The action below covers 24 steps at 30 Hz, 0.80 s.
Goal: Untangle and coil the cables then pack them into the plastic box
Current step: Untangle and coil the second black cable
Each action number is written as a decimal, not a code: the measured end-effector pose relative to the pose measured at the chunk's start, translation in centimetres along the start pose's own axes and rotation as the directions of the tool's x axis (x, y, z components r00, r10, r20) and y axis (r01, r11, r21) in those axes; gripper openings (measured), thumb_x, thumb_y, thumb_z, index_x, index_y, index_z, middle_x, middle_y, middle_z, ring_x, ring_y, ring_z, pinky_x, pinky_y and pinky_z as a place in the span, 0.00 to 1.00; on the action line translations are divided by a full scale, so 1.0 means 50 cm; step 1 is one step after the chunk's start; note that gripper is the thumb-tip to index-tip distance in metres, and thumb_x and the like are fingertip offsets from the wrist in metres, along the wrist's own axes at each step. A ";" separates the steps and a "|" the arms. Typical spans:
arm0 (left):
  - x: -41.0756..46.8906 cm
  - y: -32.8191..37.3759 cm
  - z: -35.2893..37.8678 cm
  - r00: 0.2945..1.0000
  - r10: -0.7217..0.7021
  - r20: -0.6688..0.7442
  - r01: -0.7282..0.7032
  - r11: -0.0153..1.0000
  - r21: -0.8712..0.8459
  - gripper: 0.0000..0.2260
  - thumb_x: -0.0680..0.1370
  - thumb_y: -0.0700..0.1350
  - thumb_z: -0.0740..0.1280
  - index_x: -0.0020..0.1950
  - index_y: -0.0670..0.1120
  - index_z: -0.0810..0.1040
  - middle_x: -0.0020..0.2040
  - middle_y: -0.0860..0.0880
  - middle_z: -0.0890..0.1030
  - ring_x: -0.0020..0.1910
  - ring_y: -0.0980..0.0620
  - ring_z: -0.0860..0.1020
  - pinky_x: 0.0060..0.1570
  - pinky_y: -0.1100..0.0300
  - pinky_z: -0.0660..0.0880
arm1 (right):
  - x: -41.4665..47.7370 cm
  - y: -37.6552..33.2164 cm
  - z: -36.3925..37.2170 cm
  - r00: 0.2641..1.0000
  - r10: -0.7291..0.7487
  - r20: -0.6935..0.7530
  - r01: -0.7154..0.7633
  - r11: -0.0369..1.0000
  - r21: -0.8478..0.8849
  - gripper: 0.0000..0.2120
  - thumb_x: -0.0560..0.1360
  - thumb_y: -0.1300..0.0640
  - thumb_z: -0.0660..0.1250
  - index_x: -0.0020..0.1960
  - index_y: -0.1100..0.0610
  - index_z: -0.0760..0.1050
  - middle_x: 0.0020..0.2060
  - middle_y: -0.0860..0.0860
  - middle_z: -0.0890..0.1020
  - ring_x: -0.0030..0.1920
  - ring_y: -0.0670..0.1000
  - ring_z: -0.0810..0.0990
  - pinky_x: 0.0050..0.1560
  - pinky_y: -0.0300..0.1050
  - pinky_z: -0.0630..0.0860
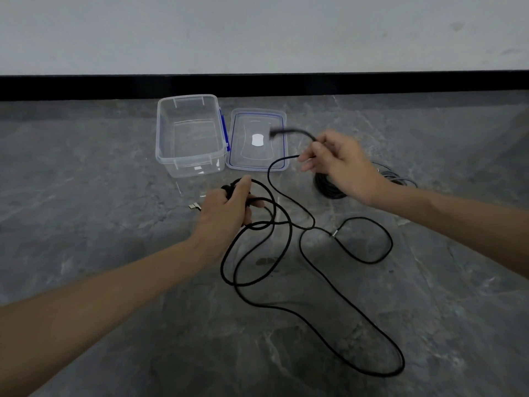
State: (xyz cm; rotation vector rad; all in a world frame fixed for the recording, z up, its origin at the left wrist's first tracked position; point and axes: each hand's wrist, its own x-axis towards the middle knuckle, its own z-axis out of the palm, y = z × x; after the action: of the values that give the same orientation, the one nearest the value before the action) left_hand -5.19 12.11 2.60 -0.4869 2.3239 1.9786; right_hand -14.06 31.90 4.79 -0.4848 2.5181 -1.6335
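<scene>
Left hand gripped a few loops of the black cable. Right hand pinched the cable near its plug end, raised above the lid. Most of the cable sprawled loose on the floor. A second cable sat coiled behind the right hand. Box open and empty. Judged: coiling barely begun, packing left.

Both hands hold a black cable near the plastic box.
</scene>
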 end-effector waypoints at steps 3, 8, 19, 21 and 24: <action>-0.003 0.007 0.004 0.999 -0.048 0.001 0.048 0.996 -0.080 0.24 0.82 0.52 0.59 0.29 0.46 0.79 0.33 0.43 0.80 0.25 0.57 0.70 0.42 0.57 0.72 | 0.005 -0.004 -0.009 0.982 0.160 -0.104 -0.136 0.968 0.213 0.10 0.83 0.62 0.54 0.46 0.58 0.70 0.47 0.55 0.82 0.37 0.47 0.82 0.44 0.41 0.80; -0.019 0.035 0.010 0.997 -0.016 0.081 0.025 0.994 -0.110 0.25 0.82 0.54 0.59 0.28 0.49 0.80 0.36 0.36 0.80 0.28 0.55 0.70 0.46 0.56 0.72 | 0.016 0.042 -0.018 0.929 0.367 -0.039 -0.360 0.880 -0.310 0.09 0.79 0.62 0.58 0.57 0.58 0.73 0.51 0.58 0.80 0.50 0.57 0.80 0.46 0.45 0.79; -0.018 0.063 0.029 0.996 -0.045 0.080 0.058 0.984 -0.166 0.23 0.81 0.58 0.57 0.46 0.42 0.83 0.30 0.53 0.80 0.33 0.56 0.77 0.47 0.58 0.71 | -0.051 -0.052 0.015 0.771 0.324 0.548 -0.459 0.879 0.126 0.24 0.82 0.45 0.53 0.62 0.61 0.76 0.55 0.54 0.83 0.55 0.51 0.82 0.57 0.42 0.77; -0.019 0.065 0.025 0.994 -0.063 0.092 0.079 0.979 -0.190 0.21 0.81 0.58 0.57 0.42 0.44 0.81 0.27 0.53 0.78 0.30 0.57 0.77 0.46 0.59 0.71 | -0.057 -0.044 0.016 0.773 0.271 0.573 -0.357 0.933 0.040 0.25 0.80 0.45 0.56 0.63 0.64 0.75 0.54 0.56 0.83 0.52 0.55 0.82 0.63 0.51 0.75; -0.021 0.064 0.017 0.994 -0.069 0.090 0.086 0.976 -0.199 0.21 0.81 0.58 0.58 0.38 0.47 0.78 0.25 0.52 0.73 0.33 0.53 0.74 0.48 0.58 0.72 | -0.063 -0.045 -0.002 0.779 0.176 0.602 -0.195 0.980 -0.035 0.22 0.77 0.41 0.57 0.52 0.56 0.80 0.41 0.55 0.80 0.44 0.57 0.76 0.60 0.62 0.72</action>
State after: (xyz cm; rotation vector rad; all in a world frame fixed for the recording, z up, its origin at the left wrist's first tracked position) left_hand -5.18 13.59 5.73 -0.4881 2.0345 2.1651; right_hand -10.65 32.13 6.57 -0.6134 1.9846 -1.1895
